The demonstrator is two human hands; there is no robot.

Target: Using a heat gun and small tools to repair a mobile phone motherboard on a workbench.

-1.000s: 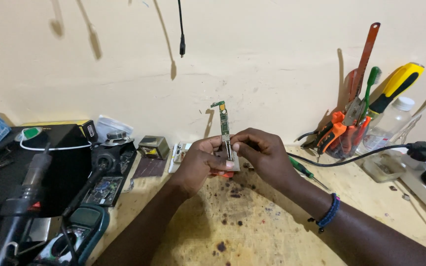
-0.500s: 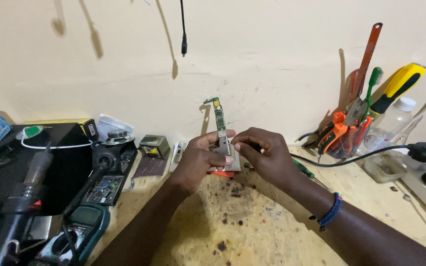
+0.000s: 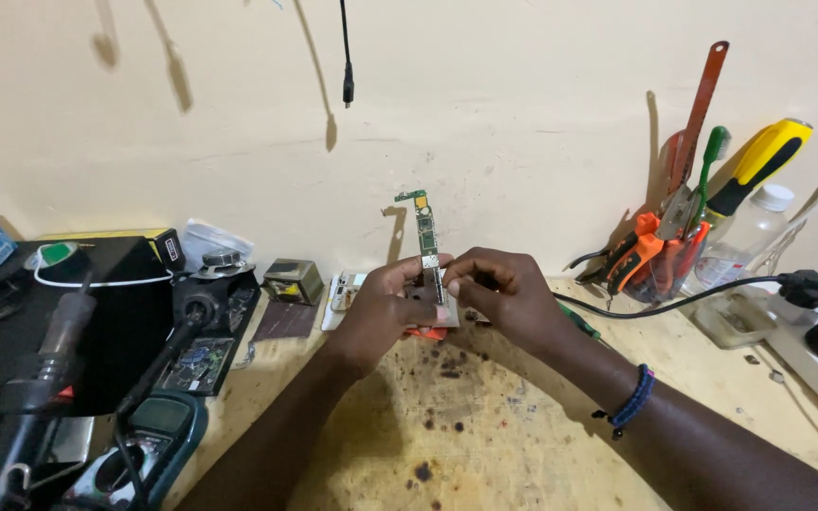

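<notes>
**Inspector:** How are the hands posed?

**Assistant:** Both forearms are brought in from the lower edge and meet over the middle of the workbench (image 3: 523, 445). The left hand (image 3: 381, 308) is curled, its fingertips closed on the lower left side of a narrow green circuit board (image 3: 426, 237). The right hand (image 3: 504, 293) is pinched on the same board from the right, thumb and forefinger pressed to its lower end. A beaded bracelet (image 3: 631, 407) is worn on the right wrist.

**Inspector:** Where is the board held?

**Assistant:** It is held upright above the bench, its upper end raised clear of the fingers and seen against the wall (image 3: 523, 114). A pale flat piece and something orange-red are partly seen just beneath the hands; what they are cannot be told.

**Inspector:** What is counted?

**Assistant:** One board in hand, two hands on it. One multimeter (image 3: 158, 426) at the lower left, one dark handpiece (image 3: 54, 350) lying over black equipment, one small metal box (image 3: 293, 279) near the wall. One jar of tools (image 3: 674, 265) at the right, with one clear bottle (image 3: 745, 237) beside it. One black cable (image 3: 345, 57) is hung from above, and one more is run across the bench behind the right hand.

**Inspector:** Edges and room?

**Assistant:** The left side is crowded up to the left forearm. Stained bare board is seen between and in front of the forearms. The tool jar stands well apart from the right hand.
</notes>
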